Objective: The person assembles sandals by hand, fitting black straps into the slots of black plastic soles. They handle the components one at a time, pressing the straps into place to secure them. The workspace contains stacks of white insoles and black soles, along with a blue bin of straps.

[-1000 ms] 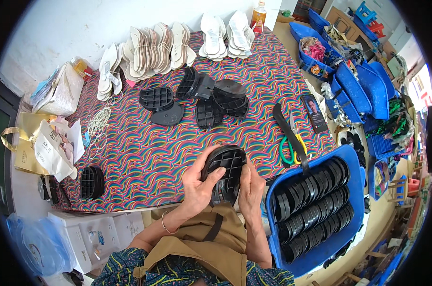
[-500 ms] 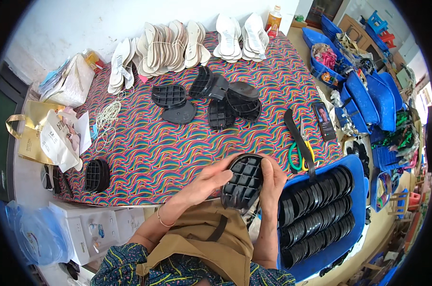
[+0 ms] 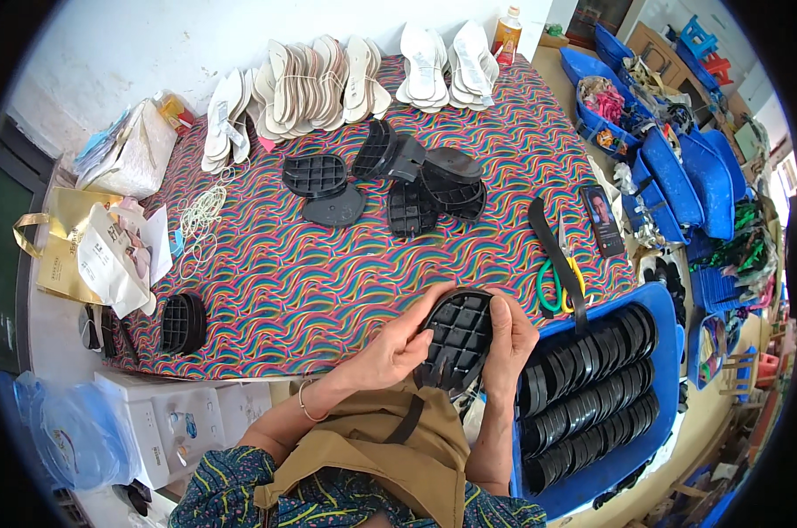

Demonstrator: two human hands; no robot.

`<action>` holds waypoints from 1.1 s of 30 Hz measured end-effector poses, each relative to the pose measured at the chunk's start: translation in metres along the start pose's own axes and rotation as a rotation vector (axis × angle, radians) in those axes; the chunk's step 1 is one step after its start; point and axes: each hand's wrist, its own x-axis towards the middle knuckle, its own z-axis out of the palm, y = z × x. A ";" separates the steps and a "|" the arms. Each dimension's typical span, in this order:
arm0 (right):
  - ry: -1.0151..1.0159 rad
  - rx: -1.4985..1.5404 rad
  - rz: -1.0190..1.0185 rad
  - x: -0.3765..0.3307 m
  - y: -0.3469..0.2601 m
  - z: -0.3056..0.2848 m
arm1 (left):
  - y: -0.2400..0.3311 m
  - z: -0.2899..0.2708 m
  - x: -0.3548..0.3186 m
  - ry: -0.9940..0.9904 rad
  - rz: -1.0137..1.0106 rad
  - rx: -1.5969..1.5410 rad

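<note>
Above the table's near edge I hold a black shoe-sole piece (image 3: 458, 330), its gridded hollow side facing me. My left hand (image 3: 388, 354) grips its left edge, with the fingers bent. On the opposite edge my right hand (image 3: 509, 345) is closed, the thumb lying along the rim. Farther back lie several loose black sole pieces (image 3: 314, 175), some gridded side up and some smooth side up. Another small stack of them (image 3: 182, 324) stands at the table's left. To my right, a blue bin (image 3: 668, 321) holds rows of similar black pieces.
A patterned cloth (image 3: 275, 290) covers the table. Bundled pale insoles (image 3: 306, 88) line the wall. Scissors (image 3: 567, 277), a black strip (image 3: 552, 251) and a phone (image 3: 602, 220) lie at the right. Loose elastic bands (image 3: 203, 220) and a gold bag (image 3: 69, 246) are left. Blue baskets (image 3: 671, 180) stand beyond.
The sole piece and both hands have shifted very slightly right in the picture; the grip is much the same, with the left fingers curled a little more.
</note>
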 end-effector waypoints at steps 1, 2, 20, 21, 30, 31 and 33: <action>-0.005 -0.001 -0.004 0.001 0.000 0.000 | -0.001 -0.001 -0.001 -0.002 0.009 0.008; -0.009 0.039 0.003 0.001 0.000 -0.001 | -0.002 -0.001 -0.002 -0.004 0.019 0.017; 0.057 -0.045 0.029 -0.007 -0.011 0.012 | -0.017 0.012 -0.008 0.328 0.134 0.373; 0.044 -0.042 0.059 -0.006 -0.013 0.011 | -0.018 0.014 -0.009 0.333 0.125 0.376; 0.020 -0.025 0.154 -0.005 -0.014 0.011 | -0.017 0.018 -0.012 0.317 0.098 0.427; 0.018 -0.054 0.159 -0.004 -0.013 0.011 | -0.022 0.017 -0.013 0.325 0.144 0.477; -0.012 -0.070 0.276 -0.003 -0.023 0.010 | -0.021 0.014 -0.011 0.331 0.202 0.523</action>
